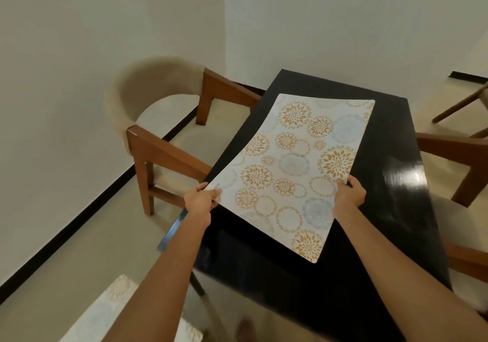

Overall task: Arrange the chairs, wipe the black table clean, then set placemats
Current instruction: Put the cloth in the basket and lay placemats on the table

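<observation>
A white placemat (295, 167) printed with gold and pale blue flower circles hangs just over the black table (390, 141), slightly bowed. My left hand (202, 200) pinches its left edge near a small printed label. My right hand (350, 195) grips the right edge, thumb on top. Both arms reach in from the bottom of the view. Another patterned placemat (105, 312) lies at the lower left, partly behind my left arm.
A beige padded chair (163, 135) with brown wooden arms stands at the table's left side, close to the white wall. Brown wooden chair parts (459, 162) show along the right side, and another chair leg (464, 104) at the far right.
</observation>
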`<state>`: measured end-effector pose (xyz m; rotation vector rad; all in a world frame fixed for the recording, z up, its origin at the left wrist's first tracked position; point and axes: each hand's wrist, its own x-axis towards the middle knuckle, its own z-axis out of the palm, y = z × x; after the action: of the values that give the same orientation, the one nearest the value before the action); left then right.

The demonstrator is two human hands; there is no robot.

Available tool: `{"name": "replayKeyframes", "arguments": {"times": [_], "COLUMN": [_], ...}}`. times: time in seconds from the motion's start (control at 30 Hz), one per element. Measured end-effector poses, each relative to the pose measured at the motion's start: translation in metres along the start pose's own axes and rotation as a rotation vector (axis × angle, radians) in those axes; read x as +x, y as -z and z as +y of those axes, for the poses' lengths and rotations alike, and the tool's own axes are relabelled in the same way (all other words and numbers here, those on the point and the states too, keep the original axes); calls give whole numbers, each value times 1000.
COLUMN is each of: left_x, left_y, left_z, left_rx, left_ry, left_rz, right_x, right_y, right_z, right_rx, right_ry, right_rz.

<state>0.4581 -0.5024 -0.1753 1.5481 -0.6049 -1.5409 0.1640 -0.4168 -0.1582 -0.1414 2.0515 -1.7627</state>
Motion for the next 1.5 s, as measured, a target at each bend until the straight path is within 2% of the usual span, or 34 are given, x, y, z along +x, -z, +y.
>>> {"name": "replayKeyframes", "arguments": {"times": [0.1, 0.23, 0.5, 0.97, 1.23, 1.5], "left_x": [39, 79, 109, 107, 109, 105], "left_y": [-49, -95, -138, -159, -159, -157], "left_z": [8, 10, 0, -8, -6, -7], "left_rx": [-57, -17, 94, 175, 109, 126], "left_ry": [49, 61, 52, 29, 35, 38], "left_rz": [29, 122, 273, 399, 436, 460], "right_x": [59, 117, 176, 202, 199, 195], "right_y": [-41, -86, -131, -138, -146, -139], "right_z": [-18, -31, -28, -16, -18, -21], "right_rx": [-37, -95, -184, -419, -511, -598], "right_ry": [-35, -46, -130, -156, -174, -107], "right_rz": [-7, -30, -84, -141, -57, -131]}}
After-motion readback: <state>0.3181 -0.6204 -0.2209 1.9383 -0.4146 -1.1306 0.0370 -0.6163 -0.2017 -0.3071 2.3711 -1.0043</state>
